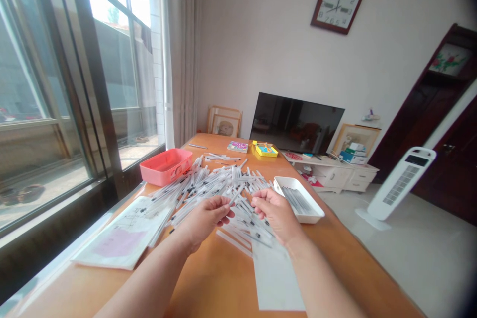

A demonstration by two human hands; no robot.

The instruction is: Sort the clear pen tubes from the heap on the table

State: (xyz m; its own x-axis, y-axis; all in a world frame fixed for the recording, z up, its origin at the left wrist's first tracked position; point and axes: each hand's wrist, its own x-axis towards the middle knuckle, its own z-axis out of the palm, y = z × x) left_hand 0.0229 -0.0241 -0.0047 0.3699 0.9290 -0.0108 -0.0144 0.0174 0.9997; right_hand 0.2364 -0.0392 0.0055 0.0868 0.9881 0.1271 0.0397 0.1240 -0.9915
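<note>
A big heap of white pens (212,184) covers the middle of the orange wooden table (208,278). My left hand (206,218) is closed in a pinch on one white pen (235,195) that sticks up and to the right. My right hand (274,211) is curled just right of it, fingers closed near the pen's tip and over the heap; what it grips is hidden. A white tray (311,216) with several pens in it lies right of my right hand. A pink tub (166,166) stands at the left of the heap.
Papers (124,236) lie at the table's left edge and a white sheet (276,278) under my right wrist. A yellow box (265,149) and a small book (237,146) sit at the far end. Beyond stand a TV (296,121), a white fan heater (398,184), and windows on the left.
</note>
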